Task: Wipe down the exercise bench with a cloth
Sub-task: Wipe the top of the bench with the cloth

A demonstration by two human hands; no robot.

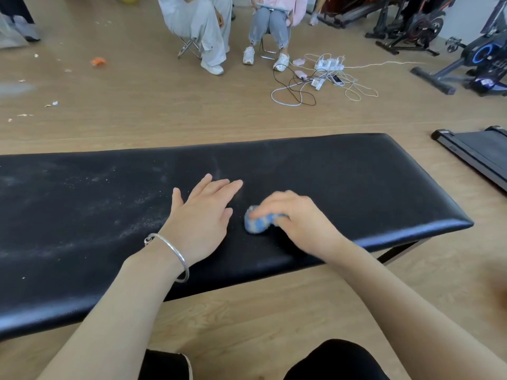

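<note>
A long black padded exercise bench (356, 182) runs across the view, its left half streaked with pale dust. My right hand (296, 218) grips a bunched blue-and-white cloth (258, 222) and holds it down on the pad just right of the middle; the hand is motion-blurred. My left hand (201, 212), with a silver bangle on the wrist, lies flat on the pad with straight fingers, a little left of the cloth and apart from it.
Two seated people (233, 28) face me beyond the bench. A tangle of cables and chargers (321, 78) lies on the wooden floor. Exercise bikes (450, 45) stand at the back right, a treadmill edge (472, 152) at the right. Scraps litter the floor at left.
</note>
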